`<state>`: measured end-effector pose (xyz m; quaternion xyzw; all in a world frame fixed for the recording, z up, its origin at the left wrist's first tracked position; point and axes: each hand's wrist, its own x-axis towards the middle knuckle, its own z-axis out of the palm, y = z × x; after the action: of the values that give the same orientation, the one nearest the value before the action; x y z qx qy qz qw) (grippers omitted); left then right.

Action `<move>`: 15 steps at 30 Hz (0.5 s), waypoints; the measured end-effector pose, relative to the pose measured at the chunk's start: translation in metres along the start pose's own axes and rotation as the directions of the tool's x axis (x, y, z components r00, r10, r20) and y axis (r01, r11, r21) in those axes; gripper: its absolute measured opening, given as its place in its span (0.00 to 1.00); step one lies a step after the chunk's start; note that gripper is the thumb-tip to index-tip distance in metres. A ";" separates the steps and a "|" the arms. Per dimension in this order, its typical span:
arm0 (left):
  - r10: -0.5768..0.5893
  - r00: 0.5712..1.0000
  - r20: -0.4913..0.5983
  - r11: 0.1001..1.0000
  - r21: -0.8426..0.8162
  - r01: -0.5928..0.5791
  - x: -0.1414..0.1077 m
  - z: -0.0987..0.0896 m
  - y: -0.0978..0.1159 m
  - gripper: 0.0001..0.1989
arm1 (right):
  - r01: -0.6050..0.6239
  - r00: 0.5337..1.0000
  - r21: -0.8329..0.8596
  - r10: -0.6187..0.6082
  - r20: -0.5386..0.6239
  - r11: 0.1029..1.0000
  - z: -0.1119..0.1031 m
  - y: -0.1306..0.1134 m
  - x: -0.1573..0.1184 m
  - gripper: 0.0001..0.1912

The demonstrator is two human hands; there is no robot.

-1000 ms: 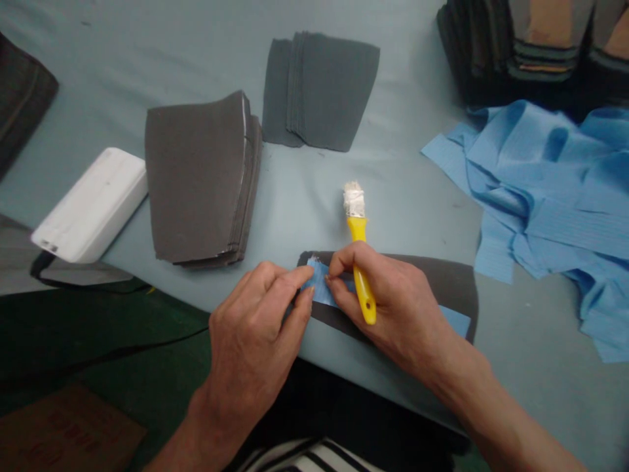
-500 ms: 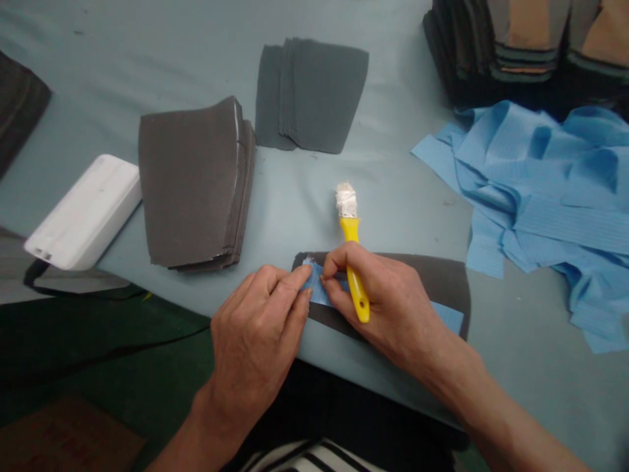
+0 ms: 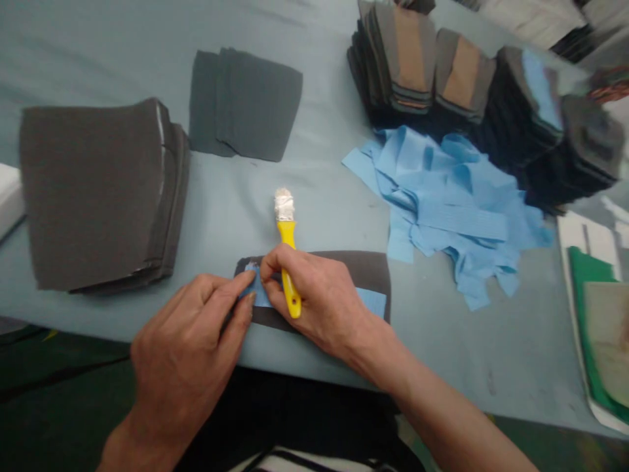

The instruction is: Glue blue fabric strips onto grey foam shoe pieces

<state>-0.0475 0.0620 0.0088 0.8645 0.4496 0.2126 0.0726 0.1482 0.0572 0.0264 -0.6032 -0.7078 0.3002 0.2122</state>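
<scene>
A dark grey-brown panel (image 3: 366,267) lies flat near the table's front edge, with a light blue fabric strip (image 3: 371,301) along it. My right hand (image 3: 319,295) is closed around a paintbrush (image 3: 289,239) with a yellow handle, its whitish bristles pointing away from me. The thumb and forefinger of that hand also touch the strip near its left end. At the strip's left corner, my left hand (image 3: 196,328) has its thumb and forefinger closed on the blue fabric. The strip's middle is hidden under my right hand.
Left stands a stack of dark panels (image 3: 93,196); behind it lie thinner grey panels (image 3: 263,105). A heap of blue strips (image 3: 452,203) is at right, before piled dark pieces (image 3: 413,52). A green sheet (image 3: 592,328) lies far right, a white box (image 3: 7,196) far left.
The view has swung right, so everything sits further left and more piles show at right. Both hands stay at the strip's left end, the paintbrush still in my right hand.
</scene>
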 end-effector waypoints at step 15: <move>-0.033 0.999 -0.034 0.999 0.028 0.034 0.000 0.004 -0.002 0.15 | -0.070 0.993 -0.095 0.061 -0.101 0.993 -0.088 0.043 -0.062 0.06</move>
<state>-0.0477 0.0631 0.0048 0.8540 0.4684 0.2194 0.0564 0.2490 0.0155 0.0651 -0.6499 -0.6902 0.2418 0.2070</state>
